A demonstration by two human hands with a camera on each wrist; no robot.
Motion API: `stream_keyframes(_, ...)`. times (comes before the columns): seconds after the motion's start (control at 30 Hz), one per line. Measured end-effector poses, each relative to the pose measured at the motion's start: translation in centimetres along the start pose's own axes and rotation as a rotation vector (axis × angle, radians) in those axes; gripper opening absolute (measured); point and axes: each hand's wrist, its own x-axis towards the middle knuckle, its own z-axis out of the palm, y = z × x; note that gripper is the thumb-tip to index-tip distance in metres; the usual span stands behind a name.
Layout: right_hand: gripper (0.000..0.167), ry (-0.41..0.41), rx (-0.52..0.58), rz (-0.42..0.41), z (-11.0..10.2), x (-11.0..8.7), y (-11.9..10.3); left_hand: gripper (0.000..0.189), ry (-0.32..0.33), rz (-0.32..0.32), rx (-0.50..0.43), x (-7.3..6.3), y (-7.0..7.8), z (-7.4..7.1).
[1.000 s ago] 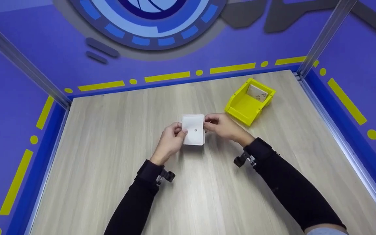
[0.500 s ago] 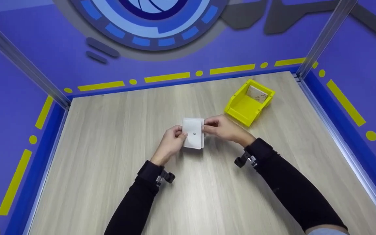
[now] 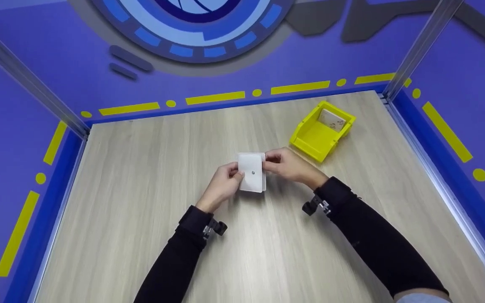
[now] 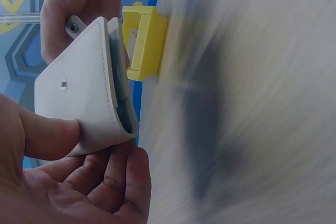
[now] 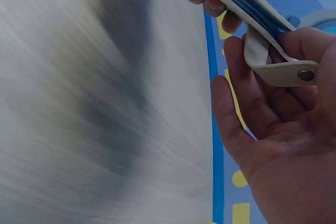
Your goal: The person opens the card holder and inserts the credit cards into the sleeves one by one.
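A small white wallet (image 3: 250,182) with a metal snap stud on its front is held up over the table. My left hand (image 3: 223,184) grips its folded side, thumb on the front cover and fingers behind. At the opposite edge, my right hand (image 3: 291,165) pinches the wallet, its thumb at the gap between the covers. In the right wrist view, the unfastened snap strap (image 5: 281,73) bends out beside the right palm. The covers stand slightly apart, and bluish inner sleeves (image 4: 119,61) show between them in the left wrist view.
A yellow bin (image 3: 316,141) stands on the wood-grain table (image 3: 154,168), behind my right hand. A white card with a brown print (image 3: 331,120) leans against its inner back wall. Blue panels (image 3: 209,80) enclose the table at the back and sides.
The wallet and my left hand have come slightly toward me, then a little right. The wallet's rear cover now shows more past the front cover's right edge. The bin stays put.
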Motion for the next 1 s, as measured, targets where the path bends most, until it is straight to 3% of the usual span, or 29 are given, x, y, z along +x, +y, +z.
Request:
stream_keyframes(0.6, 0.023, 0.005, -0.01, -0.026, -0.06, 0.05, -0.18, 0.042, 0.038, -0.021, 0.052, 0.17, 0.23, 0.72)
stream_keyframes(1.0, 0.018, -0.027, 0.047, -0.071, 0.12, 0.07, 0.08, 0.036, 0.008, 0.002, 0.106, 0.13, 0.5, 0.42)
